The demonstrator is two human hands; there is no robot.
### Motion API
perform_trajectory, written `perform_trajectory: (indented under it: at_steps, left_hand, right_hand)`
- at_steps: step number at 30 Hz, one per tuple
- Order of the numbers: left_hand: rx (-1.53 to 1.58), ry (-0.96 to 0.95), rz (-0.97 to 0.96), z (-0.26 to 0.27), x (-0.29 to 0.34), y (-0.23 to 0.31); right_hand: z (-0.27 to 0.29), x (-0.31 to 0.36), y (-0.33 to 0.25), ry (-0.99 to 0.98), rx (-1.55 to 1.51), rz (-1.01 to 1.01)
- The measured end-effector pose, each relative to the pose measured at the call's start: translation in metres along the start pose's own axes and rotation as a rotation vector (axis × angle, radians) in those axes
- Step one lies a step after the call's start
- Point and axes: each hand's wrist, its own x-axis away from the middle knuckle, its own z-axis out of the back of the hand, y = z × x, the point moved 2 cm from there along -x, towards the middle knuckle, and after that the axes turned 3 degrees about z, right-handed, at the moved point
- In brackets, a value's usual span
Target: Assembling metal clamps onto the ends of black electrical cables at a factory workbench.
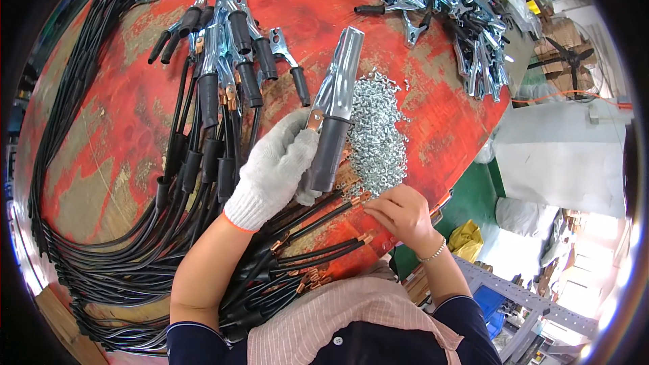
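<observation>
In my gloved left hand [274, 165] is a battery clamp [343, 74], its silver jaws pointing up and away and its black-sleeved handle toward me. A copper piece shows at the clamp beside the glove's thumb. My bare right hand [404, 215] is low at the near end of a pile of small silver screws and nuts [377, 128]. Its fingers are drawn together beside the copper lug [364, 198] of a black cable [324, 216]; what lies between the fingertips is too small to tell. More black cables with copper ends [351, 243] lie below, close to my body.
Clamps joined to cables [216, 61] lie at the left on the worn red table [304, 0]. Long black cables [122, 263] curve around the left side. A heap of loose clamps [460, 13] sits at the far right. Beyond the table edge are a fan [571, 57] and a yellow bag [466, 240].
</observation>
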Motion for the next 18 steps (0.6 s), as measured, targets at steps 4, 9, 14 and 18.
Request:
perform_trajectory:
  at_steps: [4,9,14,18]
  left_hand:
    - [-0.1,0.007,0.036,0.005,-0.002,-0.004]
    - [-0.243,-0.013,0.011,0.0,0.009,0.0]
    - [-0.275,-0.041,0.082,-0.003,0.012,0.004]
    - [-0.3,-0.043,0.092,-0.007,0.014,0.011]
  right_hand:
    - [0.001,-0.003,0.004,-0.053,-0.026,-0.021]
    - [0.007,-0.01,0.007,0.021,-0.078,-0.018]
    - [0.03,-0.065,-0.008,0.345,-0.146,-0.081]
    - [0.02,-0.103,-0.014,0.447,-0.157,-0.005]
